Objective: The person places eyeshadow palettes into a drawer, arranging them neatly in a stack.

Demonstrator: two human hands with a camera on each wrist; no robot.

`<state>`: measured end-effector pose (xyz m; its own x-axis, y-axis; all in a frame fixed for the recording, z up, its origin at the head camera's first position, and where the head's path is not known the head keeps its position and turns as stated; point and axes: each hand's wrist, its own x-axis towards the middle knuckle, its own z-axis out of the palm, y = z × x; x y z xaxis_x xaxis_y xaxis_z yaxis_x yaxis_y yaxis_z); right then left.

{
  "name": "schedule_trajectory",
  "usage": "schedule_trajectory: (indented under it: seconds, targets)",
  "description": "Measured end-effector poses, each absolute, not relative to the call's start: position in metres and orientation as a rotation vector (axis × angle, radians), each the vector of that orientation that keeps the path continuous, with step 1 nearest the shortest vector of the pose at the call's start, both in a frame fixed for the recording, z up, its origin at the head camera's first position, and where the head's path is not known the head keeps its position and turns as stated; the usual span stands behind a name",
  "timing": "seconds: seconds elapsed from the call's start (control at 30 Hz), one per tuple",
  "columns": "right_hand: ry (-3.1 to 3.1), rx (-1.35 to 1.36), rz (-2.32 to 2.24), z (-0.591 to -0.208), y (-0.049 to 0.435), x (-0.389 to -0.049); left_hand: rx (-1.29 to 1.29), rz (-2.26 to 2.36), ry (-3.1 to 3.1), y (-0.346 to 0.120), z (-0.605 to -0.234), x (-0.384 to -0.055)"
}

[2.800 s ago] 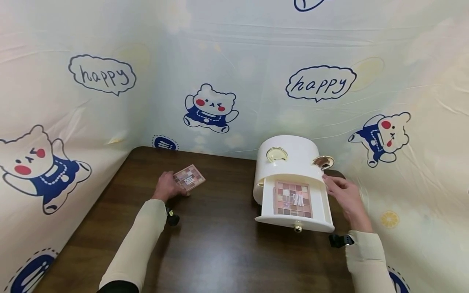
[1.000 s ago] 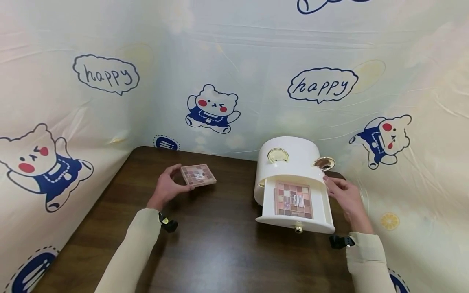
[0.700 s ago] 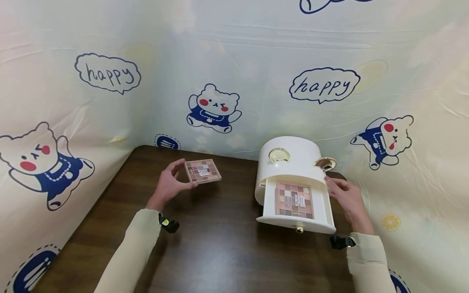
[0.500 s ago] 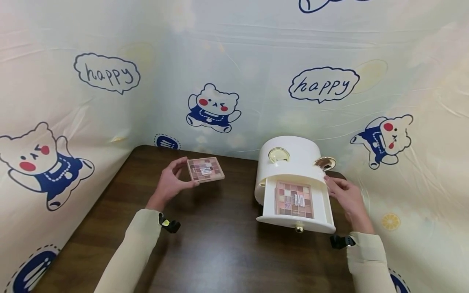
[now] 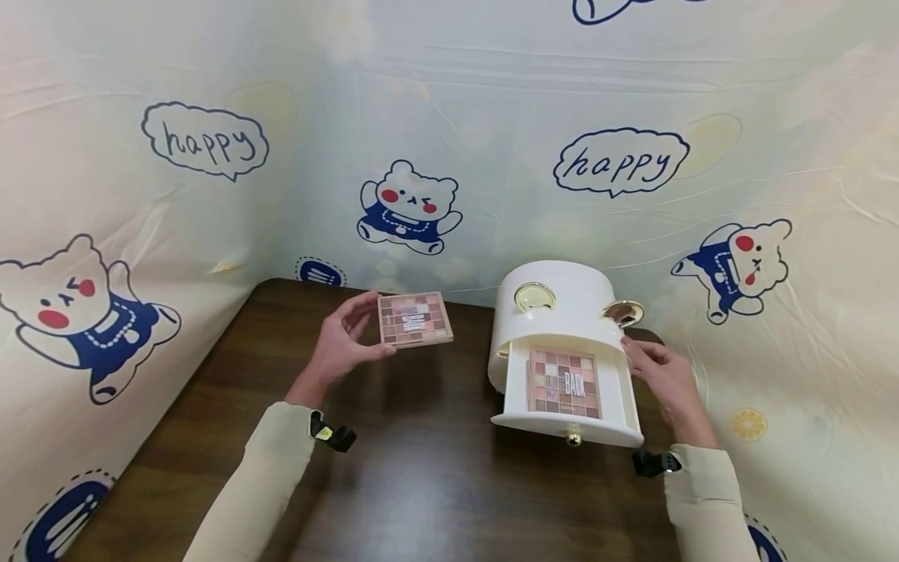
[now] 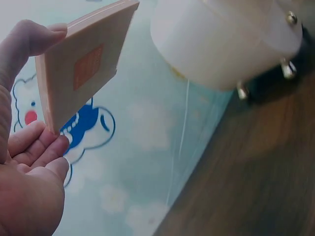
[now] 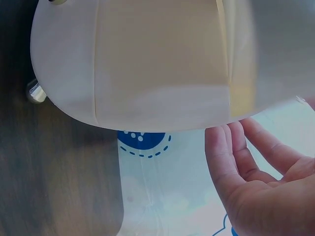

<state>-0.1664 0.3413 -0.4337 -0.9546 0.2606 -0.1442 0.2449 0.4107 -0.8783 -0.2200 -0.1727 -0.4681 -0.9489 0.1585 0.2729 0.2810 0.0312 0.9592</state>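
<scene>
My left hand holds a pink eyeshadow palette by its edges, thumb and fingers on opposite sides, raised above the table. From the left wrist view, the palette's plain back with an orange label faces the camera. To the right stands a white storage box with gold ear-like rounds. Its drawer is pulled out, and a second palette lies inside, apparently over another one. My right hand touches the box's right side with its fingertips; in the right wrist view the fingers look fairly straight.
A dark wooden table bears everything. Printed cloth with bears and "happy" bubbles hangs close behind and at both sides. The drawer's front, with its gold knob, juts toward me.
The left hand has lifted the palette off the left side of the table and carried it rightward, toward the box, turning it a little. The right hand and the drawer have stayed put.
</scene>
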Motion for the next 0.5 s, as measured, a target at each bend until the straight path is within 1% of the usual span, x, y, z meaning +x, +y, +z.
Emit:
schedule_trajectory:
  seconds: [0.33, 0.5]
  targets:
    - [-2.628, -0.481, 1.620, -0.431, 0.340, -0.165, -0.593, -2.161, -2.125, -0.144, -0.444, -0.208]
    - [-2.641, -0.471, 1.610, -0.432, 0.342, -0.165, -0.664, -2.217, -2.053, -0.131, -0.439, -0.205]
